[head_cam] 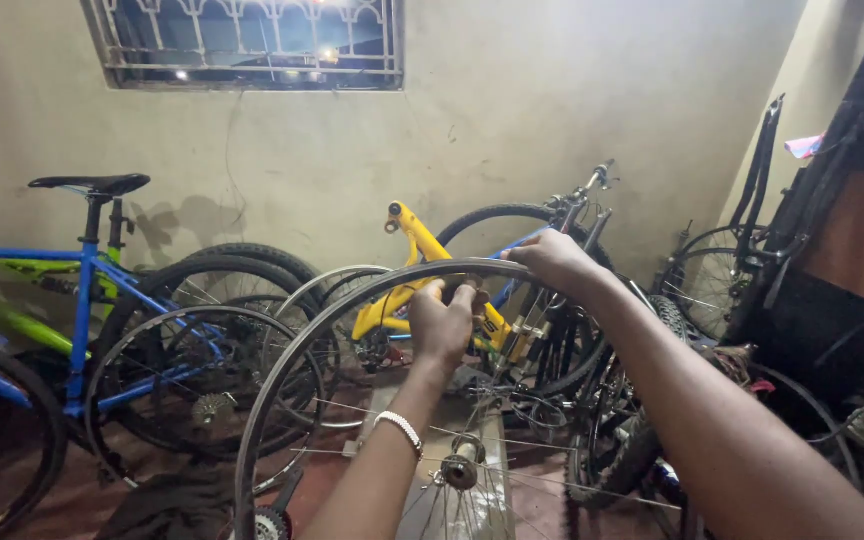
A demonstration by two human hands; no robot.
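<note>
A bare wheel rim point(352, 300), with no tyre on it, stands upright in front of the person, its hub point(460, 466) low in the middle and thin spokes point(372, 412) running out from it. The left hand point(442, 325), a pale bracelet point(399, 428) on its wrist, has its fingers pressed together around the top of the rim. Just right of it along the same arc, the right hand point(555, 260) is curled over the rim's outer edge, fingers closed on the metal. With both grips so near the top, the rim could swing or twist below them, and a finger might slip in among the spokes if the wheel turns. Behind the rim leans a yellow bicycle frame point(422, 275); to the rim's left stands one blue bicycle point(87, 300) with a black saddle point(90, 184). Counted: one rim in hand, two hands, one yellow frame, one blue bicycle, and several loose wheels point(202, 385) stacked behind, too overlapped to number.
</note>
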